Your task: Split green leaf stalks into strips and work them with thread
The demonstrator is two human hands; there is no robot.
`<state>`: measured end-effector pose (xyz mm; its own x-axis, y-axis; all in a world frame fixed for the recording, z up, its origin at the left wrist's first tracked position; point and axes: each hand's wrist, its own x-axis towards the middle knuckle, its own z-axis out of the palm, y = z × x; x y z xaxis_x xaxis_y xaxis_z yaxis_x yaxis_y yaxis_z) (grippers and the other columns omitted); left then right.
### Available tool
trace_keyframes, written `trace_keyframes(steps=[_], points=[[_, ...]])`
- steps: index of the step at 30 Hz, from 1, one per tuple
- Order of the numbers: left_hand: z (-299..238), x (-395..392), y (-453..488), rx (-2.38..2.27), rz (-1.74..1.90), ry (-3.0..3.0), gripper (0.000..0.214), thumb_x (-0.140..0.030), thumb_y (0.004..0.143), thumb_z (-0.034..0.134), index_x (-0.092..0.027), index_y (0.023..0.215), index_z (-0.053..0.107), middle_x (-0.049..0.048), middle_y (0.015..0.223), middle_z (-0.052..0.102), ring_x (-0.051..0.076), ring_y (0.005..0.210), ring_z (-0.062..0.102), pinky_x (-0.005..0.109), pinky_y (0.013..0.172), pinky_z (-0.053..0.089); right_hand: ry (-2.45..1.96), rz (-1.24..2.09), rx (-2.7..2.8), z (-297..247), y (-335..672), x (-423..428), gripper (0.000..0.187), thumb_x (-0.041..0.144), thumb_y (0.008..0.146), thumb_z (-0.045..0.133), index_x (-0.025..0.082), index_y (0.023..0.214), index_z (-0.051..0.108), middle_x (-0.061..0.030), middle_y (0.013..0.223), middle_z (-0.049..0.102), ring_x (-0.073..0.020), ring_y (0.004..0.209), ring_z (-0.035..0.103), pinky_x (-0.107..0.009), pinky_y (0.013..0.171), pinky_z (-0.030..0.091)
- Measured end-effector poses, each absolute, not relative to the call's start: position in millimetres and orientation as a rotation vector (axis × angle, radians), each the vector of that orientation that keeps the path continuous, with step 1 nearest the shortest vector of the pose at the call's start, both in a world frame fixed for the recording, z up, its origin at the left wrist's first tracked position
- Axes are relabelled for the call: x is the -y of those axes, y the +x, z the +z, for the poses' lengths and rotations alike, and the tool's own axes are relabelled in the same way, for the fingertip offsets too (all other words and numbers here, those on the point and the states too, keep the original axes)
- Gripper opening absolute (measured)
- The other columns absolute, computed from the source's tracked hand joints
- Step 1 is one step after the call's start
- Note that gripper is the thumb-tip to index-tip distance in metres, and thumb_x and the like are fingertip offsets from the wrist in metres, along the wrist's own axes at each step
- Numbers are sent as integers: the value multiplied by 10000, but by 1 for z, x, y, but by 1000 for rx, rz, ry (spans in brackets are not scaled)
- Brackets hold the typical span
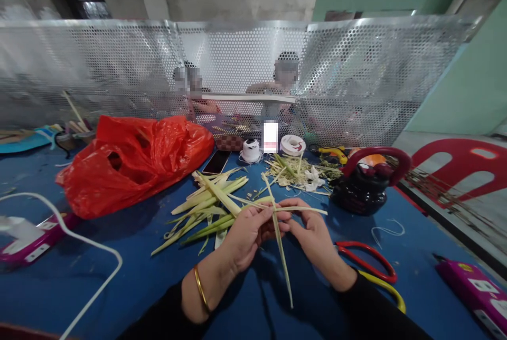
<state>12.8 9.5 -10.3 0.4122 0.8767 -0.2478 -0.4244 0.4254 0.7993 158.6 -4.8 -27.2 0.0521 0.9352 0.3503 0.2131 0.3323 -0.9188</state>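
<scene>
Pale green leaf strips are crossed over one another in front of me, one long strip hanging down toward me. My left hand is closed on them, its thumb pressed near the crossing. From the other side my right hand pinches the sideways strip between thumb and fingers. Just left of my left hand lies a loose pile of pale green and yellowish leaves. Scissors with red and yellow handles lie partly hidden under my right forearm.
Behind the hands are leaf scraps, a thread spool, a ribbon roll and a phone. A red plastic bag lies left; a black object with dark red handle stands right. Perforated metal screens off two people.
</scene>
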Motion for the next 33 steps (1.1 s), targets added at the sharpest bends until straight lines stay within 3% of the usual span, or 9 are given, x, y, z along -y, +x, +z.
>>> trace_keyframes(steps=[4, 10, 13, 23, 29, 33], points=[[-10, -11, 13, -757, 928, 725, 142, -214, 827, 646, -108, 921, 640, 109, 810, 739, 135, 627, 684, 215, 622, 537, -1037, 840, 1378, -26, 161, 7, 168, 289, 802, 589, 202, 905, 688, -66, 964, 676, -231, 930, 636, -357, 832, 487], [-14, -9, 15, -800, 882, 778, 138, -239, 820, 653, -109, 863, 635, 113, 802, 737, 136, 628, 680, 242, 656, 539, -1196, 661, 1404, -27, 162, 4, 296, 345, 857, 558, 177, 630, 646, -39, 667, 633, -184, 661, 601, -287, 627, 455], [-16, -8, 16, -810, 873, 794, 202, -294, 771, 710, -120, 828, 627, 96, 751, 731, 139, 614, 676, 241, 646, 533, -1239, 560, 1449, -29, 164, 3, 339, 334, 877, 532, 178, 583, 599, -21, 622, 585, -161, 606, 558, -276, 598, 415], [-17, -9, 15, -788, 864, 792, 282, -400, 776, 676, -131, 823, 605, 111, 781, 733, 151, 627, 680, 236, 618, 531, -1258, 579, 1368, -34, 165, -1, 367, 383, 864, 532, 181, 561, 568, -9, 592, 561, -155, 584, 532, -269, 577, 391], [-17, -8, 16, -845, 882, 826, 299, -324, 653, 790, -133, 805, 616, 51, 681, 713, 130, 566, 651, 236, 610, 528, -1250, 629, 1381, -35, 164, -1, 371, 381, 851, 549, 185, 537, 561, -2, 576, 544, -152, 583, 512, -274, 591, 382], [-19, -7, 17, -872, 882, 840, 296, -326, 642, 789, -125, 785, 626, 48, 641, 698, 130, 532, 641, 233, 577, 515, -1267, 691, 1335, -41, 164, -3, 385, 406, 827, 575, 186, 511, 551, 1, 560, 539, -150, 570, 506, -276, 584, 386]])
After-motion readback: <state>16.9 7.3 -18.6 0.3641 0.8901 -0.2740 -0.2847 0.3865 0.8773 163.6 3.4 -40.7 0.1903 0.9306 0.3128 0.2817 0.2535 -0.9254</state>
